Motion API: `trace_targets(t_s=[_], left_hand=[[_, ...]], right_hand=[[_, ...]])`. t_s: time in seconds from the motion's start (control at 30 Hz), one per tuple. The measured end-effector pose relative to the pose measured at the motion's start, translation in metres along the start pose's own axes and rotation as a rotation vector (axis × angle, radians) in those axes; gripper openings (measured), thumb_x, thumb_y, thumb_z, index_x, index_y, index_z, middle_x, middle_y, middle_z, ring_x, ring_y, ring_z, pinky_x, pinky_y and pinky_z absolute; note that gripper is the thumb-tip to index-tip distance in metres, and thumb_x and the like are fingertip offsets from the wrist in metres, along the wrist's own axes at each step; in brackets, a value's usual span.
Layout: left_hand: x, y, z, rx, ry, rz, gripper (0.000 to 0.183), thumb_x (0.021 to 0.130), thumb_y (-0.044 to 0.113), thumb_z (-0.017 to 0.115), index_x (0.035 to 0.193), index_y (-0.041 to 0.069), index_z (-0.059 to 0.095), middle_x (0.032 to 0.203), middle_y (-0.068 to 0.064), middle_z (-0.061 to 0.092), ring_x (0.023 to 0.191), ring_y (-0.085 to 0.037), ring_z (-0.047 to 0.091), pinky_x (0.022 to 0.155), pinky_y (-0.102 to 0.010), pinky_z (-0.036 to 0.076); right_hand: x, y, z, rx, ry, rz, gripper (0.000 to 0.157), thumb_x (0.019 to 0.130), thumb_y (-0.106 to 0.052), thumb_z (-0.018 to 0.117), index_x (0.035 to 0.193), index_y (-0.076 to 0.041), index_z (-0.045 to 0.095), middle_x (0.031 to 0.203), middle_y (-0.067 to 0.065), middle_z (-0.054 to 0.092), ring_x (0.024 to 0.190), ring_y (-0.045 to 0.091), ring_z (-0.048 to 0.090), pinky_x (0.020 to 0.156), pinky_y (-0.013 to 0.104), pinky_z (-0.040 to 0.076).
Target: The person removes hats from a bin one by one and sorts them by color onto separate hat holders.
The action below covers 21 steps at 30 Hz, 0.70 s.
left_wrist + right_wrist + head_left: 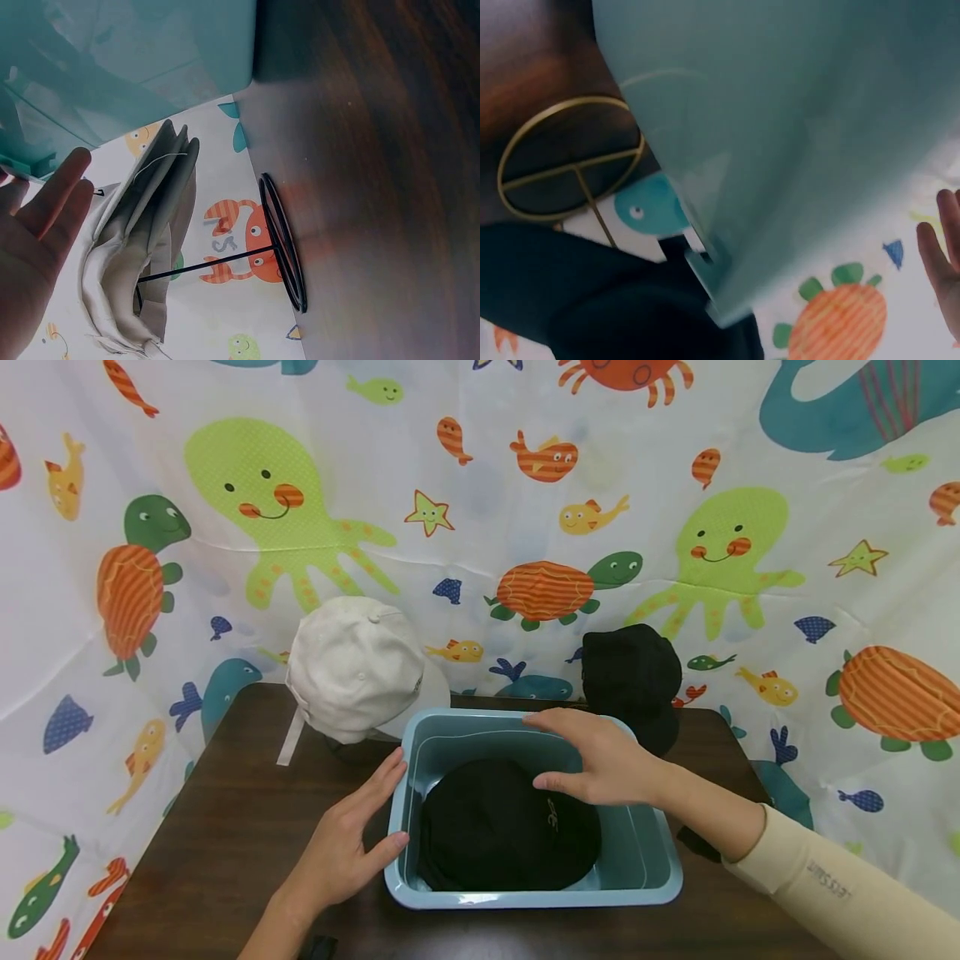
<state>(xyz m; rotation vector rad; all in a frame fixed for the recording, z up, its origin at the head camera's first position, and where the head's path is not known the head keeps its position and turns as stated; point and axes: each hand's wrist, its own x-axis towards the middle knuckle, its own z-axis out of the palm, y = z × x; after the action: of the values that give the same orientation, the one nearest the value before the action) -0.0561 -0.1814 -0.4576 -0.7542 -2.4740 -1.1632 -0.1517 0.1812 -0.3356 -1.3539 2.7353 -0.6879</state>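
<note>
A blue plastic basin [536,900] stands on the dark wooden table, with a black cap [502,827] lying inside it. My left hand [348,827] is at the basin's left side, fingers extended along the rim. Over the basin's right part hovers my right hand [600,760], thumb and fingers spread, with nothing in its grasp. Behind the basin at left, a white cap [356,668] sits raised on a black wire stand [281,244]. Another black cap [630,672] is at the back right, near a gold-coloured wire stand [570,161].
The dark table [225,827] ends at the back against a white curtain [495,510] printed with sea animals. A small dark object [322,947] lies at the front edge near my left wrist. Another dark item [697,843] is partly hidden under my right forearm.
</note>
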Motion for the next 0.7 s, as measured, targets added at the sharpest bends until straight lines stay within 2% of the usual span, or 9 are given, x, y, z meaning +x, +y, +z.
trace_targets(t_s=[0.43,0.7], left_hand=[[-0.001,-0.001,0.002,-0.021,0.023,0.009,0.079,0.089,0.015,0.073,0.161,0.009,0.042,0.168,-0.008,0.036,0.149,-0.021,0.044,0.116,-0.020,0.030],[0.000,-0.001,0.002,-0.019,0.016,0.010,0.079,0.089,0.015,0.073,0.161,0.010,0.042,0.168,-0.008,0.036,0.150,-0.021,0.043,0.116,-0.019,0.029]], right_hand=[[-0.012,0.005,0.025,0.074,-0.059,0.048,0.072,0.091,-0.044,0.081,0.148,-0.009,0.056,0.147,0.008,0.060,0.132,0.029,0.060,0.106,0.058,0.050],[-0.017,0.009,0.039,0.126,-0.081,0.055,0.073,0.090,-0.047,0.081,0.148,-0.011,0.056,0.147,0.003,0.060,0.132,0.024,0.059,0.108,0.055,0.049]])
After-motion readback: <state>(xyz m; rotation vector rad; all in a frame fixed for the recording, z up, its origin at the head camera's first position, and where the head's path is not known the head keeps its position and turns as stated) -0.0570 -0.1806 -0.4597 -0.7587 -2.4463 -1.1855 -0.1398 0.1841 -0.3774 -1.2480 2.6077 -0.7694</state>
